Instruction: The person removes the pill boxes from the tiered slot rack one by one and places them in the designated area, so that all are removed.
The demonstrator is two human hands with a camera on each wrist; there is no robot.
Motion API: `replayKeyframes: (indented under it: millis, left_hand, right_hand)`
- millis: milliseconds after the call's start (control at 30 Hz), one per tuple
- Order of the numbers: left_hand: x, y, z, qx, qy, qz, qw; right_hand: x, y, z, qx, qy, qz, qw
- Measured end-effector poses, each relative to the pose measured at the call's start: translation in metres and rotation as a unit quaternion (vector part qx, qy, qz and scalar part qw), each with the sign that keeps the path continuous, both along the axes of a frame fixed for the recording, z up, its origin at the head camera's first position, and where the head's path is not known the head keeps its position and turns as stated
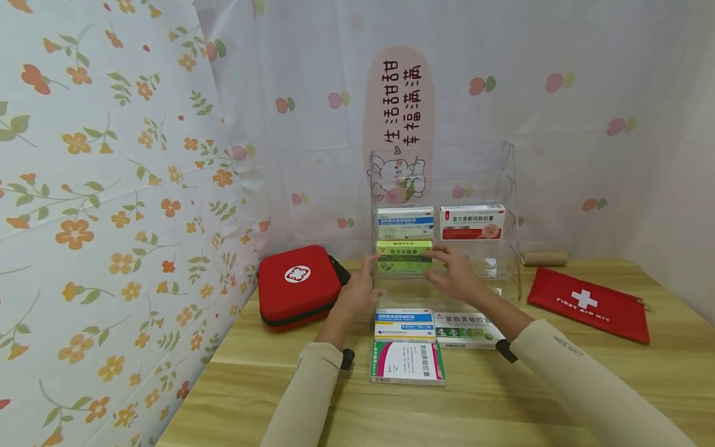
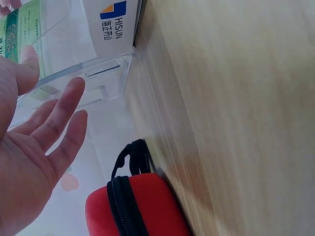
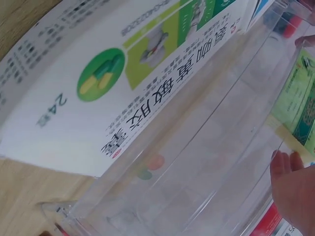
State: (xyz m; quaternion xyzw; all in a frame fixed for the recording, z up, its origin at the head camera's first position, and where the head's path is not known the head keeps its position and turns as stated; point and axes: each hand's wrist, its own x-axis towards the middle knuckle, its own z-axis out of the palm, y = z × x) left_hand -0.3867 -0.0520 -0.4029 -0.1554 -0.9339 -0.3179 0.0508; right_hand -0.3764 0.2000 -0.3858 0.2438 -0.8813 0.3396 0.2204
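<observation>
A green medicine box (image 1: 403,257) stands in the lower tier of a clear acrylic rack (image 1: 505,186). My left hand (image 1: 363,279) is at the box's left end with straight fingers, the thumb against it; the left wrist view shows the flat palm (image 2: 44,132) beside the rack's clear wall (image 2: 93,73). My right hand (image 1: 444,268) pinches the box's right end. In the right wrist view its fingertips (image 3: 288,164) touch the green box (image 3: 300,93) behind the clear front. A blue-white box (image 1: 404,223) and a red-white box (image 1: 472,222) stand one tier higher.
Three more boxes lie on the wooden table (image 1: 558,397) before the rack: blue-white (image 1: 404,324), green-white (image 1: 466,328), pink-edged (image 1: 408,362). A red first-aid case (image 1: 297,285) sits left, a flat red pouch (image 1: 586,303) right, a cardboard roll (image 1: 544,258) behind it.
</observation>
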Motion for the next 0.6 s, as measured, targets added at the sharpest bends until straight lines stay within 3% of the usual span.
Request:
replayKeyframes:
  millis: [600]
  left_hand:
    - [-0.0015, -0.0001, -0.0041, -0.005, 0.004, -0.001, 1.0]
  right_hand:
    - [-0.0038, -0.009, 0.0063, -0.031, -0.017, 0.007, 0.999]
